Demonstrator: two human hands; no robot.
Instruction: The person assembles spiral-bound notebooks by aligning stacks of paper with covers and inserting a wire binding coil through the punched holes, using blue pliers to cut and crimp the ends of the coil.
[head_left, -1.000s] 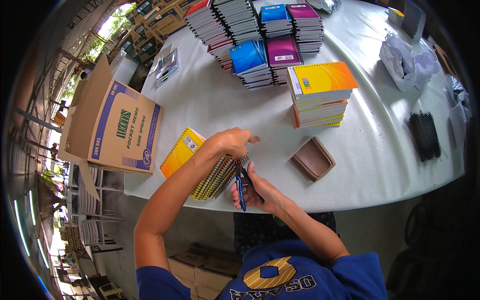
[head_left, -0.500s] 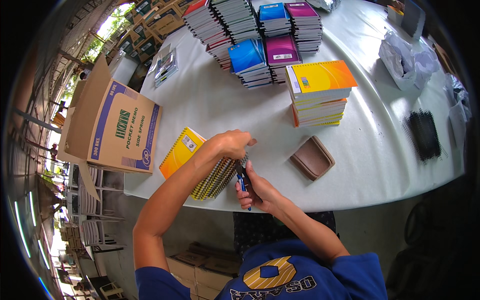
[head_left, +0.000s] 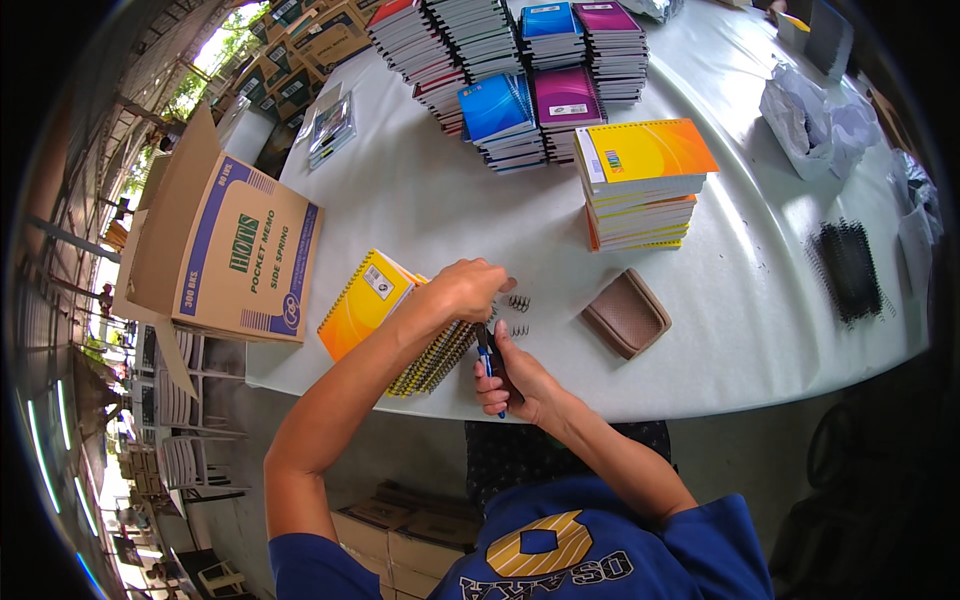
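Observation:
In my right hand [head_left: 520,380], fingers wrapped round them, are blue-handled pliers [head_left: 485,352] with dark jaws pointing away from me. The jaws reach the right end of a row of yellow spiral notebooks [head_left: 436,358], whose wire coils face up towards me. Over the far right end of that row, my left hand [head_left: 468,290] is curled closed; what its fingers grip is hidden. Two short pieces of wire coil [head_left: 518,302] lie on the table just right of my hands. A yellow-orange notebook [head_left: 368,300] rests at the row's left.
A brown pouch-like case [head_left: 627,314] lies to the right, with a stack of yellow notebooks [head_left: 650,160] behind it. Blue, purple and other notebooks [head_left: 497,108] stand in piles farther back. An open carton [head_left: 250,250] is at left; dark wire coils [head_left: 846,270] lie far right.
Short coil pieces now lie apart on the table right of my hands, where before coil showed at the pliers' jaws. Both hands have hardly moved.

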